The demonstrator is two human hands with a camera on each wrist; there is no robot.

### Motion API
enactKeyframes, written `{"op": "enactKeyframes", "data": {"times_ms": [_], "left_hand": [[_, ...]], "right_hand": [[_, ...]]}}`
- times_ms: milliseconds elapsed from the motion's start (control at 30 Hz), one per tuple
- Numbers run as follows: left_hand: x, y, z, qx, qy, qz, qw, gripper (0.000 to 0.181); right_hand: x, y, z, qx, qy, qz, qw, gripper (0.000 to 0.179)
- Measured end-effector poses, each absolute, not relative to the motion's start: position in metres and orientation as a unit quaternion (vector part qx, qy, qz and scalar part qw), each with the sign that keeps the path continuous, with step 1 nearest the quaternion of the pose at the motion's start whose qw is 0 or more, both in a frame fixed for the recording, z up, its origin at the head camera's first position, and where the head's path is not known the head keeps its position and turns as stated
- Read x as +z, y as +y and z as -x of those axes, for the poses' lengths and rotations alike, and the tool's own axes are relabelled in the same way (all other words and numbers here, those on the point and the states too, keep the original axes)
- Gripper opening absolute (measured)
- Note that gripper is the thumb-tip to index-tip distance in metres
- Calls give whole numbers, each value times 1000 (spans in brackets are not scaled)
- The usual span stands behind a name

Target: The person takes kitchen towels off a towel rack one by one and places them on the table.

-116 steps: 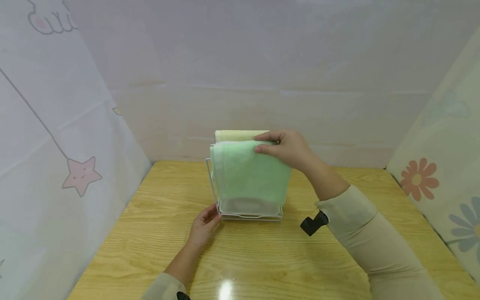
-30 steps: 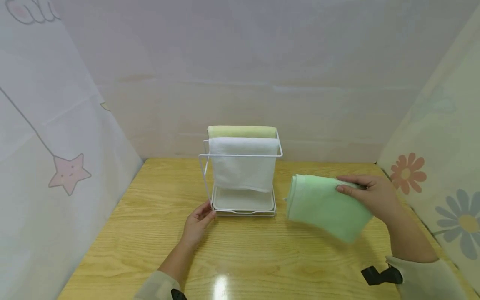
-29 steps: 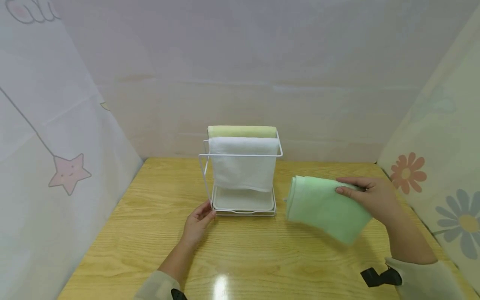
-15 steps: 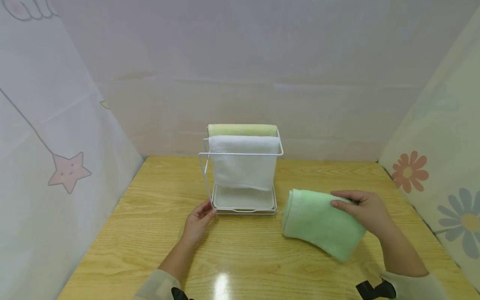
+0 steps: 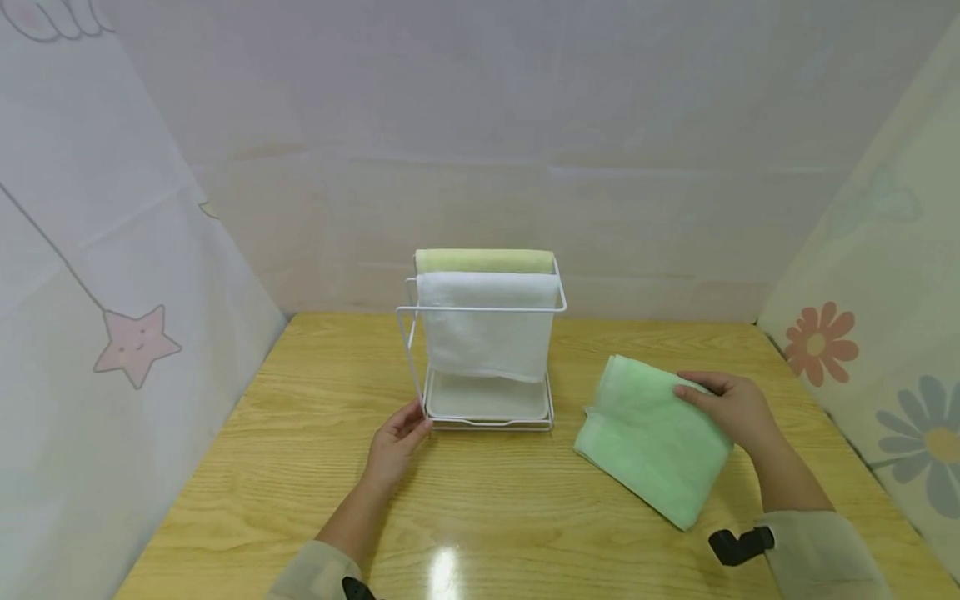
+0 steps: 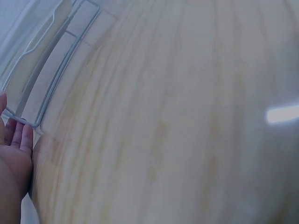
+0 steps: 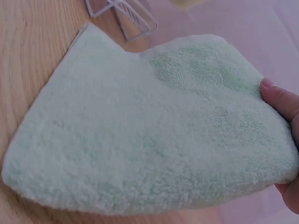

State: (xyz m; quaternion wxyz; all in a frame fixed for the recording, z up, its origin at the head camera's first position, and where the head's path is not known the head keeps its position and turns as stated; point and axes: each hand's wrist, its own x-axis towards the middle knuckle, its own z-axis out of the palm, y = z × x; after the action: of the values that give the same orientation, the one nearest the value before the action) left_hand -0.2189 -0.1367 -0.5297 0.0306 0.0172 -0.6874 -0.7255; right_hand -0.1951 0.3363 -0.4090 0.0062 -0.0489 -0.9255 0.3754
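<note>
A folded light green towel is pinched along its upper right edge by my right hand. Its lower part touches the table, and it bends across the middle. In the right wrist view the thumb presses on the fluffy cloth, with most fingers hidden behind it. My left hand grips the front left bottom corner of a white wire towel rack. The left wrist view shows fingers at that wire corner. A white towel hangs over the rack's middle bar and a yellow towel over the rear one.
A pale tray sits in the rack's base. Everything stands on a wooden table, enclosed by a back curtain and printed side curtains. Light glares off the table's near edge.
The green towel has come off the rack's front bar, moved right and gone down onto the table, bending there. The left hand keeps its hold on the rack corner.
</note>
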Motion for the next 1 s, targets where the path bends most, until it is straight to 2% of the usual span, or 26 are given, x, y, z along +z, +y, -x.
{"op": "enactKeyframes", "data": {"times_ms": [433, 733, 1000], "left_hand": [[-528, -139, 217, -722, -691, -24, 16, 48], [-529, -138, 217, -724, -689, -24, 23, 49], [-527, -137, 216, -724, -689, -15, 29, 48]], "right_hand": [[-465, 379, 213, 380, -918, 94, -58, 79], [-498, 390, 218, 361, -927, 84, -48, 69], [-503, 390, 220, 338, -937, 76, -34, 63]]}}
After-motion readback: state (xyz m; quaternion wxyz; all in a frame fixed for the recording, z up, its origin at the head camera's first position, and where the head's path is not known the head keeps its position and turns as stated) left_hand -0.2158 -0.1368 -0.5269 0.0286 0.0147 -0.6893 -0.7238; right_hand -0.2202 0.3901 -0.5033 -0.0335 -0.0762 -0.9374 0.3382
